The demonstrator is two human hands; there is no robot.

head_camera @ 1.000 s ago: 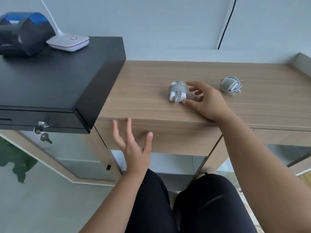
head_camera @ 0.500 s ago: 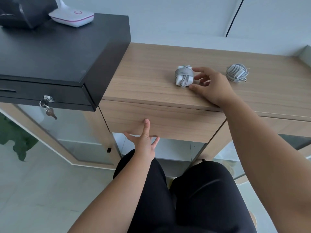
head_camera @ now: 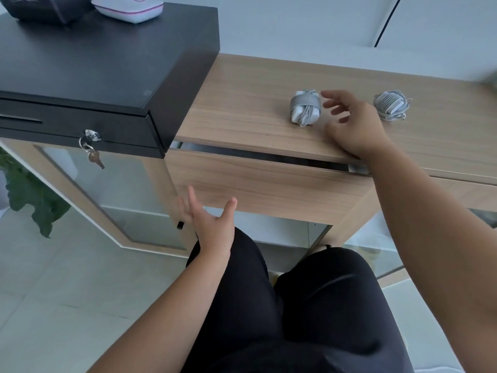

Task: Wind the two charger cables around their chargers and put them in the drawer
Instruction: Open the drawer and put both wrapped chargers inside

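Observation:
Two white chargers lie on the wooden desk top (head_camera: pixel 242 98), each with its grey cable wound around it: the left charger (head_camera: pixel 305 107) and the right charger (head_camera: pixel 391 105). My right hand (head_camera: pixel 355 125) rests on the desk between them with fingers spread, holding nothing, its fingertips just right of the left charger. The drawer (head_camera: pixel 269 184) under the desk top stands slightly open, showing a dark gap along its top. My left hand (head_camera: pixel 209 219) is open in front of the drawer's lower edge, fingers spread.
A black cash box (head_camera: pixel 94 63) with a key (head_camera: pixel 92 152) in its lock sits on the cabinet at the left, a white lamp base (head_camera: pixel 129 8) on top of it. A glass-door cabinet (head_camera: pixel 107 195) stands below. My knees are close under the drawer.
The drawer has come out a little, so a gap now shows under the desk top. My left hand has dropped from the drawer front and spread. My right hand stayed by the left charger.

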